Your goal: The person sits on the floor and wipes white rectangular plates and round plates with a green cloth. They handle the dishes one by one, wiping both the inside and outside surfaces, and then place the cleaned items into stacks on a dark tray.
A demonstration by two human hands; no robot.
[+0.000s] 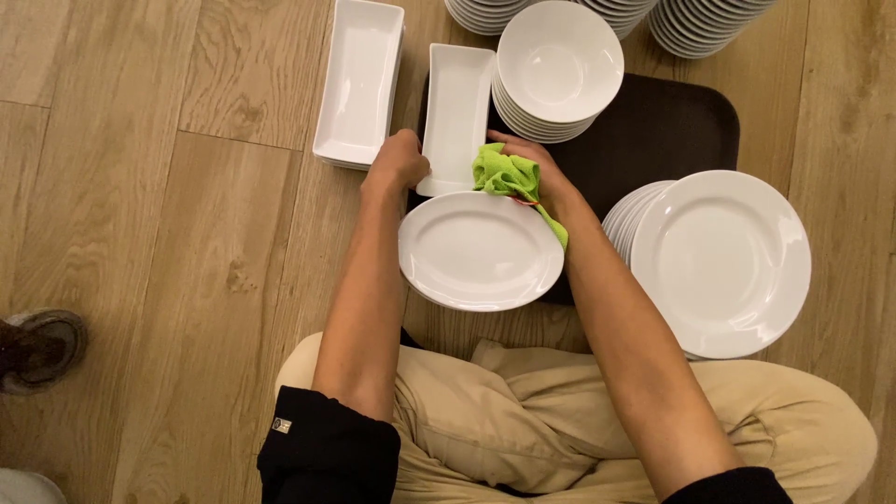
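Rectangular white dish (456, 107): long axis running away from the person. Left hand (397, 161) grips its near corner; right hand (532, 168) clutches green cloth (505, 175).

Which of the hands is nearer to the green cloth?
Right. The right hand holds the green cloth; the left hand grips the rectangular dish on its far side.

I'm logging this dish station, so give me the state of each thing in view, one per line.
left hand: gripping the rectangular dish's near end
right hand: holding the green cloth
rectangular dish: empty, on the tray
green cloth: crumpled against the dish
oval plate: empty
round plates: stacked
dark tray: on the floor
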